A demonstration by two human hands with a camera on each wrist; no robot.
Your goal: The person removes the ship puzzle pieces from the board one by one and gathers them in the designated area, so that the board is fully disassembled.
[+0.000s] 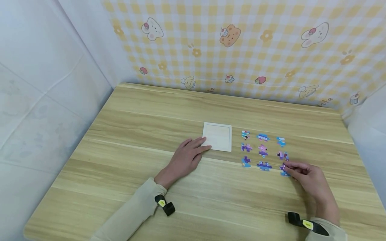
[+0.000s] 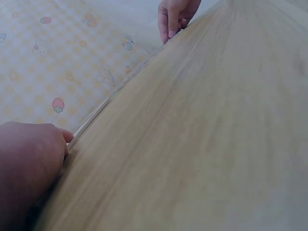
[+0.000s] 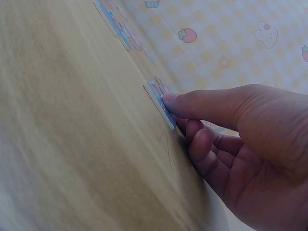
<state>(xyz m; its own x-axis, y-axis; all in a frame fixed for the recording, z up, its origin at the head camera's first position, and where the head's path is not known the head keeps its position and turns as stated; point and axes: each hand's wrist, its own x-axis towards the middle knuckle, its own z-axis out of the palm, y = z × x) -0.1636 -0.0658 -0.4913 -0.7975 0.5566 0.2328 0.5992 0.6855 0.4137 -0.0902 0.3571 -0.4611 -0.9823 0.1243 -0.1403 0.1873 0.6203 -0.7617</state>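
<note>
My left hand [image 1: 187, 157] lies low on the table with its fingers extended, fingertips at the lower left corner of a square, pale wooden puzzle tray [image 1: 217, 136]. In the left wrist view, part of that hand [image 2: 33, 168] fills the lower left. At the right, my right hand [image 1: 310, 180] pinches a purple and blue jigsaw piece [image 1: 283, 171] between thumb and index finger, at the near right of the laid-out pieces. The right wrist view has the thumb [image 3: 185, 104] against this piece [image 3: 161, 107], low over the wood; its other fingers are curled.
Several more jigsaw pieces lie apart in rows right of the tray, among them a wide purple one [image 1: 264, 166] and a pink one [image 1: 262, 149]. The wooden table [image 1: 144, 113] ends at a yellow checked cloth [image 1: 211, 60] behind. White sheeting [image 1: 39, 83] hangs at the left.
</note>
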